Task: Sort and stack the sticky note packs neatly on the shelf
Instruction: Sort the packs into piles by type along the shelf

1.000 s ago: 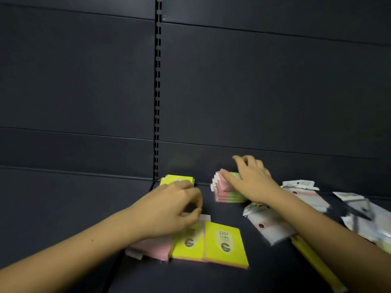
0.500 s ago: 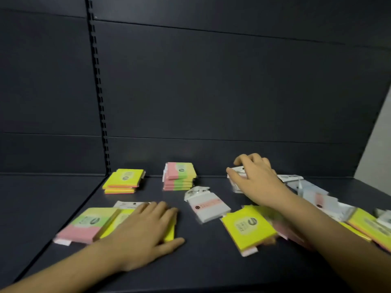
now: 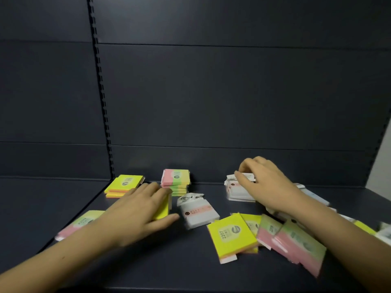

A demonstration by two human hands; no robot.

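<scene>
Three stacks stand along the back of the dark shelf (image 3: 137, 267): a yellow stack (image 3: 124, 183), a pink-green stack (image 3: 176, 179) and a white stack (image 3: 239, 192). My left hand (image 3: 143, 212) grips a yellow pack (image 3: 163, 211), fingers on top and thumb beneath, just in front of the first two stacks. My right hand (image 3: 264, 182) has its fingers curled over the top white pack (image 3: 245, 176) of the white stack. Loose packs lie nearer me: a white one (image 3: 197, 212), a yellow one (image 3: 230, 233), pink-green ones (image 3: 296, 246) and another pink-green one (image 3: 78, 223) at the left.
More white and yellow packs (image 3: 313, 195) lie scattered behind and under my right forearm, blurred. The shelf's back panel (image 3: 211, 102) rises straight behind the stacks, with a slotted upright (image 3: 101, 102) at the left. A light side wall (image 3: 380, 161) closes the right end.
My left hand went from lying flat on the front-left packs to gripping a yellow pack farther back and to the right. My right hand stays at the white stack, fingers now curled on its top pack.
</scene>
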